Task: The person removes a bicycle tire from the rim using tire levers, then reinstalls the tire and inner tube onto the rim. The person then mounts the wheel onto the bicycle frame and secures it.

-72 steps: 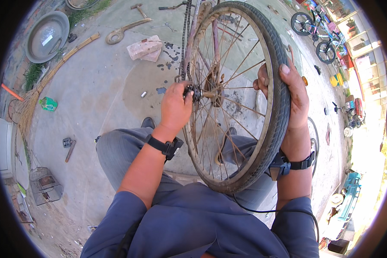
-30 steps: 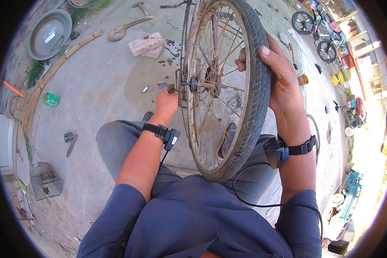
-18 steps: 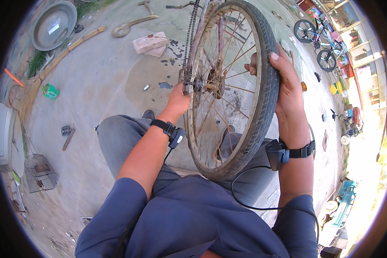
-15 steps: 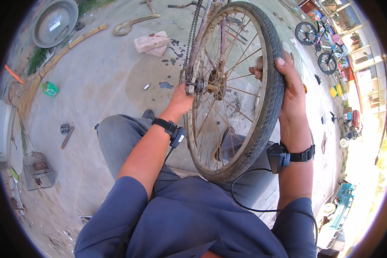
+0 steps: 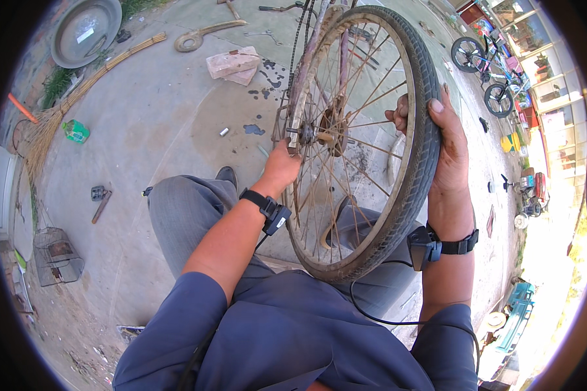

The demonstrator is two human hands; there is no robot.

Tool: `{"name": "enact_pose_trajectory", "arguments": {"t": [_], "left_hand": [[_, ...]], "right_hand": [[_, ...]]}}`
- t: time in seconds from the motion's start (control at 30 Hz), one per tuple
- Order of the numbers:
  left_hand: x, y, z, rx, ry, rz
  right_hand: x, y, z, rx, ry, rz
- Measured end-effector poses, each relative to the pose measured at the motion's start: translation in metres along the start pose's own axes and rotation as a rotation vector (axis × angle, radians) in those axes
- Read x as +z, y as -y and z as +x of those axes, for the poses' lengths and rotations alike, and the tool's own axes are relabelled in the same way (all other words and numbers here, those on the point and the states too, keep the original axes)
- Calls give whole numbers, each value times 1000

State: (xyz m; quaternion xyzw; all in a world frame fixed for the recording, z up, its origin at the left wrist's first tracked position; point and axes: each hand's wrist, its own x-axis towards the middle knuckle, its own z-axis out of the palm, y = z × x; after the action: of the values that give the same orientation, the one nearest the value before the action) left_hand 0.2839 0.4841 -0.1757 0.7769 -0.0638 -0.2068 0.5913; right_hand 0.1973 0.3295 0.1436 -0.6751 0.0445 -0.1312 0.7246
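Observation:
A worn bicycle wheel (image 5: 416, 171) with rusty spokes stands tilted between my knees, joined to an old bicycle frame (image 5: 301, 88). My right hand (image 5: 449, 146) is wrapped round the tyre at its right side, thumb on the tread and fingers reaching past the rim. Close to the hub (image 5: 332, 133), my left hand (image 5: 282, 171) grips the metal end of the frame by the axle; its fingertips are partly hidden. The chain (image 5: 295, 55) hangs slack along the left of the frame.
Pinkish bricks (image 5: 233, 64) lie beyond the wheel, with a spanner (image 5: 265, 35) behind them. At left are a straw broom (image 5: 52, 124), a green packet (image 5: 75, 131), a hammer-like tool (image 5: 100, 203) and a wire basket (image 5: 59, 256). A small bicycle (image 5: 482, 68) stands far right.
My left hand has shifted slightly down and to the right at the frame end. The wheel and my right hand have moved slightly right in the view.

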Motion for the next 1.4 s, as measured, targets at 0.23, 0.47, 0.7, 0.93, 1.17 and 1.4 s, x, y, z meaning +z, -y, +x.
{"name": "enact_pose_trajectory", "arguments": {"t": [0.23, 0.47, 0.7, 0.93, 1.17, 1.4], "left_hand": [[-2, -2, -2, -6, -6, -47], [-4, -7, -6, 1, -12, -50], [-3, 1, 0, -9, -4, -89], [-1, 5, 1, -43, -12, -188], [-11, -13, -6, -123, 48, -348], [-51, -63, -19, -107, -70, -598]], "right_hand": [[1, 0, 3, -23, 46, -29], [10, 4, 7, -25, 80, -89], [23, 4, 13, -4, 107, -64], [35, 7, 13, 3, 79, -52], [42, 3, 18, 0, 110, -30], [48, 0, 20, -15, 207, 38]]}}
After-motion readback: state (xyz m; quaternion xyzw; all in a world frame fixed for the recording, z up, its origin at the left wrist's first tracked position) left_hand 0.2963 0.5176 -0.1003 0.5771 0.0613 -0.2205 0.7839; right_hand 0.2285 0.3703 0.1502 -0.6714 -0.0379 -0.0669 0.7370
